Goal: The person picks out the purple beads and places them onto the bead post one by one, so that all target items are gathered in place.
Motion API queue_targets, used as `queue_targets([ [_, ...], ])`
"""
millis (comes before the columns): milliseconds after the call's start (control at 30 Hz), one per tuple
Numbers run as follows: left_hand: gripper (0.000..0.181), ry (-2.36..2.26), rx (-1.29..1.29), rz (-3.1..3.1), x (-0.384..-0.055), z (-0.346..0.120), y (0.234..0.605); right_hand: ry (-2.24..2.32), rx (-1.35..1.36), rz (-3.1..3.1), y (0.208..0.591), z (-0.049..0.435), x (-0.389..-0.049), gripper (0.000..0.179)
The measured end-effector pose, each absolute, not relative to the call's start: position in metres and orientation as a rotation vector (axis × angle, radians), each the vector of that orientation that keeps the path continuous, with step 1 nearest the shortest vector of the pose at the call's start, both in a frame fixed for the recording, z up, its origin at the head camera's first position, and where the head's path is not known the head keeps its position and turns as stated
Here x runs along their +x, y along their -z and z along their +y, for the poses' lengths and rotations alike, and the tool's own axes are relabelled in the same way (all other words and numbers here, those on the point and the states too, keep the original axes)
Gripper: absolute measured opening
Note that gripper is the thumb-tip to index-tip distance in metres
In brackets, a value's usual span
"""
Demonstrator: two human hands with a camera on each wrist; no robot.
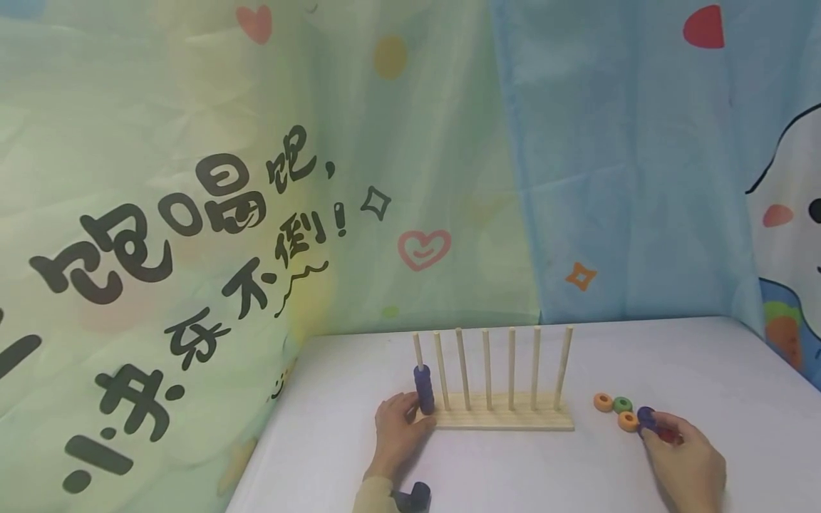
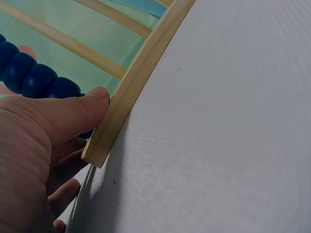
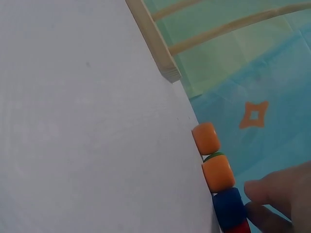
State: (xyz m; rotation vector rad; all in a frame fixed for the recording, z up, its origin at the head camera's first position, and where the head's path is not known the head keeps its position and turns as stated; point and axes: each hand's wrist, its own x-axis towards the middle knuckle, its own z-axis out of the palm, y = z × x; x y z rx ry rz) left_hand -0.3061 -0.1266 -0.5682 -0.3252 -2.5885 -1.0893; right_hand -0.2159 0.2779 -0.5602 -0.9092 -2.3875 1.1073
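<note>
A wooden peg rack [image 1: 500, 422] stands on the white table, its leftmost peg carrying several stacked blue beads [image 1: 424, 390]. My left hand [image 1: 400, 431] grips the rack's left end, thumb on the front edge of the base [image 2: 127, 92] and the other fingers behind it. Farther right, my right hand [image 1: 689, 456] reaches to a loose blue bead [image 3: 229, 208], fingertips right at its upper side. That bead sits in line with an orange bead [image 3: 218, 173]. A red bead [image 3: 238, 228] shows just past it, partly covered by the right hand in the head view.
Another orange bead [image 1: 603, 402] and a green bead [image 1: 622, 405] lie between the rack and the right hand. The other pegs [image 1: 512, 370] rise bare from the base. Behind the table [image 1: 513, 467] hangs a printed cloth [image 1: 410, 178].
</note>
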Motion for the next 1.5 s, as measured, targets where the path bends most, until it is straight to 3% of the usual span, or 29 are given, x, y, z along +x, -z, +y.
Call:
queue_targets([
  [1500,0.046,1.083,-0.327,-2.606,-0.3086,-0.1259,0.5674,-0.869,-0.720,-2.745,0.5586,0.2792,-0.2144,0.050],
])
